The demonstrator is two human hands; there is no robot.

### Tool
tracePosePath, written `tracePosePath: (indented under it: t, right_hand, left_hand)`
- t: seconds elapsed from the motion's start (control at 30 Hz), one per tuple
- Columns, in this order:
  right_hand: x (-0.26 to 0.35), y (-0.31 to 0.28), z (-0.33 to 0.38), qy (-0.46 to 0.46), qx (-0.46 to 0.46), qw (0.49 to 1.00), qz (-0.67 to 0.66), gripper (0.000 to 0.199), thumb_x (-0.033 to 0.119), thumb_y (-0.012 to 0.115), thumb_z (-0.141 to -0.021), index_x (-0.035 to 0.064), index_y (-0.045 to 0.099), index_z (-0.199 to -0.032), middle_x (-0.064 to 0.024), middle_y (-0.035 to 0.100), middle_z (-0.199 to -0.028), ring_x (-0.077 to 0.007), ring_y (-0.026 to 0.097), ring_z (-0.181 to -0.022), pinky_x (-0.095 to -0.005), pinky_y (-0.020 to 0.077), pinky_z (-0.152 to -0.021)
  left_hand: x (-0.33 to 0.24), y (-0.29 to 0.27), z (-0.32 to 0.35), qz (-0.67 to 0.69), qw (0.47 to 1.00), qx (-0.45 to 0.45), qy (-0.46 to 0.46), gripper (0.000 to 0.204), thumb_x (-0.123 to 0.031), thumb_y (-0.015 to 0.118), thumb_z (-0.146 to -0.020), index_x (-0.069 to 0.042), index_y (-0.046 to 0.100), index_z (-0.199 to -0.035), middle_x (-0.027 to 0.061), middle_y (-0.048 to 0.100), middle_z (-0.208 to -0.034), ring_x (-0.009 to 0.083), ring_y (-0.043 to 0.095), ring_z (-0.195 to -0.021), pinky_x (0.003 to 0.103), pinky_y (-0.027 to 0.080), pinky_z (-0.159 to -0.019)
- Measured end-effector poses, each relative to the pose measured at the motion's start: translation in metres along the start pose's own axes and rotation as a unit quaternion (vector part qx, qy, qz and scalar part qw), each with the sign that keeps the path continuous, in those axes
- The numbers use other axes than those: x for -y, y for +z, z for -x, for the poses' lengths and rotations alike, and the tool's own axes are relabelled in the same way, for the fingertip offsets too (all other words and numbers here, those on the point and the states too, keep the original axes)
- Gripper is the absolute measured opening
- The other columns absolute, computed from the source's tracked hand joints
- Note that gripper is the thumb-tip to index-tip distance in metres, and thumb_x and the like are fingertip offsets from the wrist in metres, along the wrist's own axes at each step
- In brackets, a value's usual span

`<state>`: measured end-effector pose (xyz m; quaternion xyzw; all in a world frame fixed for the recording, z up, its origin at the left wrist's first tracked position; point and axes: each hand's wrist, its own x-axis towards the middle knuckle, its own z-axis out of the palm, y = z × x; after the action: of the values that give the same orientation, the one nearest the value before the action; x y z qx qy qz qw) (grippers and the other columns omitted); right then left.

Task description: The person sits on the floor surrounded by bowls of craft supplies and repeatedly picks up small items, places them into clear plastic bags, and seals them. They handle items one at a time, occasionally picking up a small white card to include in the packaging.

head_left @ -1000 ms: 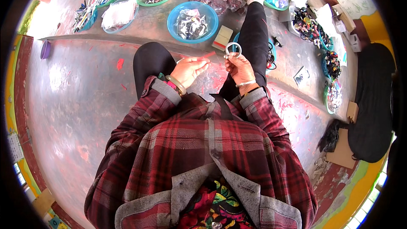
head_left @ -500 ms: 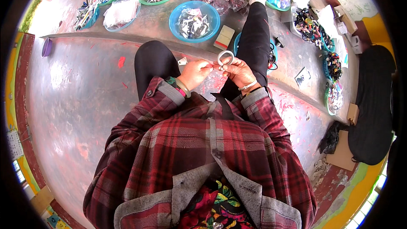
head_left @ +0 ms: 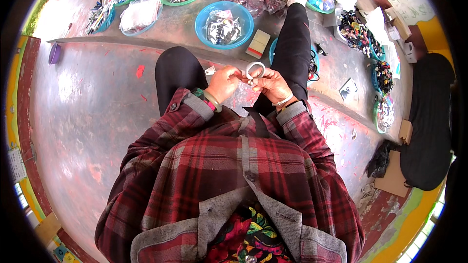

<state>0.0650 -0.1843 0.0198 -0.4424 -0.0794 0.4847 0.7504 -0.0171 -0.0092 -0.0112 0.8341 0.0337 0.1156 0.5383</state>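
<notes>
My right hand [head_left: 276,88] pinches a silver-grey bangle-like ring [head_left: 255,63] between thumb and fingers, in front of my knees. The ring stands up above the fingertips, and its lower end meets a small part that is too small to name. On its left, my left hand [head_left: 223,85] is closed, thumb against fingers, with its fingertips at the ring's lower side. What those fingertips hold, if anything, is hidden.
Beyond my hands a blue basin [head_left: 199,23] holds clear plastic packets. A small box [head_left: 259,44] stands beside it. Cords fill baskets at the right, pens a basket [head_left: 110,18] at far left. A low ledge crosses the floor.
The ring has shifted slightly left and turned a little in my right fingers. My left fingertips have changed position slightly beside it.
</notes>
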Motion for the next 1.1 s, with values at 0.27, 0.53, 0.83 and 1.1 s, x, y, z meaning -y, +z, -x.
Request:
tracePosePath:
  t: [0.27, 0.53, 0.83, 1.1]
  right_hand:
    - [-0.003, 0.007, 0.001, -0.016, 0.015, 0.999, 0.025, 0.014, 0.001, 0.064, -0.073, 0.0021, 0.062, -0.087, -0.0087, 0.063, -0.084, -0.0136, 0.06, -0.075, -0.0219, 0.0484, -0.065]
    - [-0.004, 0.0, -0.003, -0.025, -0.046, 0.999, 0.005, 0.012, 0.0, 0.063, -0.074, 0.0026, 0.062, -0.086, -0.0083, 0.063, -0.085, -0.0143, 0.061, -0.073, -0.021, 0.0491, -0.059]
    - [-0.012, -0.006, -0.006, -0.099, -0.101, 0.986, 0.085, 0.014, 0.001, 0.064, -0.073, 0.0033, 0.064, -0.087, -0.0042, 0.06, -0.096, -0.014, 0.056, -0.082, -0.0232, 0.045, -0.069]
    - [-0.017, 0.003, -0.01, -0.167, -0.102, 0.971, 0.137, 0.02, -0.005, 0.067, -0.068, 0.0049, 0.067, -0.086, -0.0047, 0.047, -0.119, -0.0127, 0.05, -0.098, -0.0252, 0.0419, -0.081]
  left_hand:
    - [-0.007, -0.003, 0.0, 0.061, 0.988, 0.024, -0.139, 0.016, 0.0, 0.05, -0.069, 0.003, 0.059, -0.082, 0.0137, 0.062, -0.077, 0.0198, 0.06, -0.073, 0.03, 0.046, -0.067]
    - [-0.007, 0.002, 0.002, 0.06, 0.986, 0.049, -0.149, 0.014, -0.003, 0.054, -0.069, 0.001, 0.059, -0.082, 0.0119, 0.062, -0.077, 0.0182, 0.059, -0.072, 0.029, 0.046, -0.066]
    - [0.005, 0.003, 0.003, 0.081, 0.98, 0.066, -0.171, 0.018, -0.013, 0.057, -0.072, 0.001, 0.061, -0.082, 0.0111, 0.062, -0.073, 0.0172, 0.059, -0.069, 0.029, 0.045, -0.064]
    - [-0.011, 0.0, 0.001, 0.102, 0.973, 0.072, -0.194, 0.017, -0.014, 0.058, -0.076, 0.002, 0.06, -0.081, 0.0032, 0.057, -0.068, 0.0091, 0.051, -0.063, 0.024, 0.041, -0.058]
